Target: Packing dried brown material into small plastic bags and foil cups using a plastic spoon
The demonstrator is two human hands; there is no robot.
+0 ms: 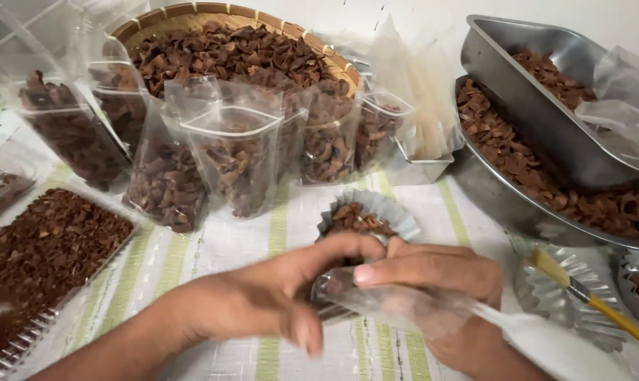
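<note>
**A:** Surface (213, 243): white cloth with pale green stripes, crowded. At the back, a woven basket (192, 17) heaped with brown dried chips. A row of clear pouches (231, 152) stands in front of it, each part-filled with the same chips. What do you have in hand?

**B:** Your left hand (277, 293) and right hand (439, 282) meet at the near edge, low centre. Both are closed on one empty clear bag (404, 310). Left thumb and forefinger pinch its mouth; the right-hand fingers (397, 271) are pressed flat along its top, with the bag trailing off to the right beneath them.

**A:** And just past your hands?

**B:** A fluted foil cup (383, 212) of chips, touching or almost touching your fingertips; I cannot tell which.

**A:** Sides?

**B:** To your left, a flat tray (23, 346) spread with finer brown bits. To your right, a round metal pan (503, 204) of chips, with a metal scoop (538, 106) lying tilted in it. Near the right hand, an empty fluted tin (580, 317) with a yellow-handled brush (594, 303) resting across it. A stack of empty bags (422, 92) leans behind a small metal box (418, 169).
</note>
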